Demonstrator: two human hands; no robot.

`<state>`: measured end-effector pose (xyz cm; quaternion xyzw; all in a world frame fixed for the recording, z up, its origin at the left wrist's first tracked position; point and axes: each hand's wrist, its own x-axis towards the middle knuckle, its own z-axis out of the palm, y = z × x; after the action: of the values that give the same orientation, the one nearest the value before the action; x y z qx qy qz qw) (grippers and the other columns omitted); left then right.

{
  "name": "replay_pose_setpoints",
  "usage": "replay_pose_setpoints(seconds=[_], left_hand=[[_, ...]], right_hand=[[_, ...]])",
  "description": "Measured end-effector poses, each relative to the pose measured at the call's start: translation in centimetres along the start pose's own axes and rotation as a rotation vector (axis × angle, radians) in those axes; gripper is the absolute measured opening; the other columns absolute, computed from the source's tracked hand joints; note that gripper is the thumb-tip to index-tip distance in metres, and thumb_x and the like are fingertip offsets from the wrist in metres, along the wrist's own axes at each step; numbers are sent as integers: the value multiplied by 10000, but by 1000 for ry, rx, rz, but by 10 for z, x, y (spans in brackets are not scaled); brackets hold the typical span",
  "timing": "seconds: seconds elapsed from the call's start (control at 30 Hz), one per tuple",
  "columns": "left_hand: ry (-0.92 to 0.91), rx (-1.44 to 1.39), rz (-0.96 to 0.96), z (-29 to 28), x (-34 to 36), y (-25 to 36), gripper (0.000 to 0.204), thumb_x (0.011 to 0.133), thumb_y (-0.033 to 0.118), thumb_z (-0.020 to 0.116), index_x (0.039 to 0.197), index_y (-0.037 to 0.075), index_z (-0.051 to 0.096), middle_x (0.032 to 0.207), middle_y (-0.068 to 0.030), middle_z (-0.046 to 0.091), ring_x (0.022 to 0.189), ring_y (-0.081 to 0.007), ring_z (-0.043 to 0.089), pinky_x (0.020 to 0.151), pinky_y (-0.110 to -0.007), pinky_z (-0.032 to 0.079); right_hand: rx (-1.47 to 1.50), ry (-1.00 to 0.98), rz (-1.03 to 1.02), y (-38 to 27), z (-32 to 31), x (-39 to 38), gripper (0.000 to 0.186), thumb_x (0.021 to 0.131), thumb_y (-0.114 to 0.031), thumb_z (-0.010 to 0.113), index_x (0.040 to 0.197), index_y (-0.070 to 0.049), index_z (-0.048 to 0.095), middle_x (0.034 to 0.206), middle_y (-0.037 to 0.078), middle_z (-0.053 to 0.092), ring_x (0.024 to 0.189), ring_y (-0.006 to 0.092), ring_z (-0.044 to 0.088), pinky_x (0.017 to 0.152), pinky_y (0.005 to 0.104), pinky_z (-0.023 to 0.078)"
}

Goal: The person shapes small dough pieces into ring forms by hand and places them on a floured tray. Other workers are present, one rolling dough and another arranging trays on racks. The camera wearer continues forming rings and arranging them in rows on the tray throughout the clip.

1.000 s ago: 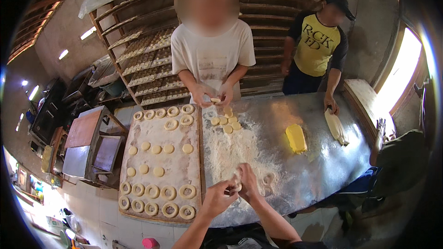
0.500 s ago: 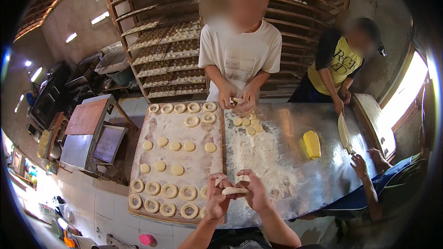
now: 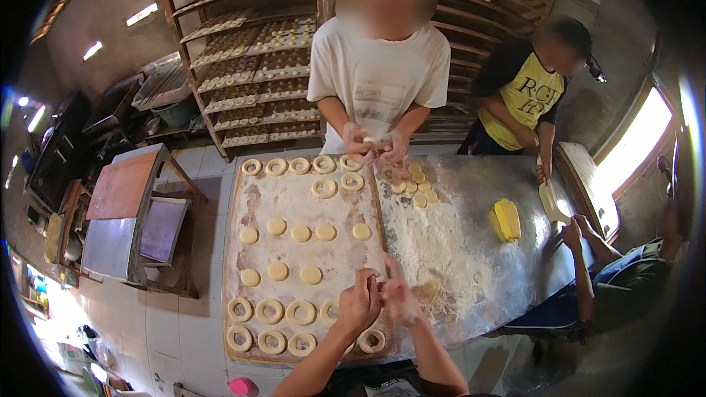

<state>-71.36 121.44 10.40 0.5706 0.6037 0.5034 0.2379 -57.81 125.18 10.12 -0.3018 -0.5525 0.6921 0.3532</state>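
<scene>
Over the right edge of the floured wooden board, my hands are close together. My left hand has its fingers curled in; what they hold, if anything, is hidden. Beside it my right hand is smeared by motion, so its fingers do not read clearly. A blurred pale dough piece shows over the flour just right of that hand. Dough rings lie in rows at the board's near and far ends, with flat dough discs between them.
Across the metal table, a person in a white shirt handles dough above several small discs. Loose flour covers the middle. A yellow block lies to the right, near two other people. Racks of dough trays stand behind.
The dough that both my hands held up has left its place between them. My right hand moved quickly, and a blurred dough piece appears beside it. The view shifted slightly.
</scene>
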Motion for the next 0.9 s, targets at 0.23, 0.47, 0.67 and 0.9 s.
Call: replay_pose_setpoints(seconds=[0.23,0.47,0.67,0.9], left_hand=[[-48,-42,68,-11,13,-15,166,1004,145,501,1138,45,504,676,-166,668,621,-400,677,539,-450,529],[-110,-32,39,-7,21,-30,203,1029,223,468,1168,85,521,648,-163,648,583,-407,656,531,-469,522],[-188,27,-34,-11,29,-34,287,1052,309,397,1215,87,478,658,-185,651,616,-427,657,538,-495,523],[-304,78,-236,23,49,-55,473,1015,358,444,1361,40,390,1269,-326,520,941,-491,628,793,-586,495]], right_hand=[[-353,41,-39,4,12,17,702,1004,-526,486,1506,-75,292,952,3,603,937,89,560,703,210,444],[-292,84,-14,22,7,29,727,984,-527,496,1532,-123,240,938,98,654,850,176,633,724,271,484],[297,-69,-45,31,-8,31,834,955,-625,500,1555,-119,218,1351,156,480,1189,204,498,992,349,417],[40,309,69,22,4,47,779,998,-627,372,1569,-131,185,1465,214,433,1373,292,411,1093,381,372]])
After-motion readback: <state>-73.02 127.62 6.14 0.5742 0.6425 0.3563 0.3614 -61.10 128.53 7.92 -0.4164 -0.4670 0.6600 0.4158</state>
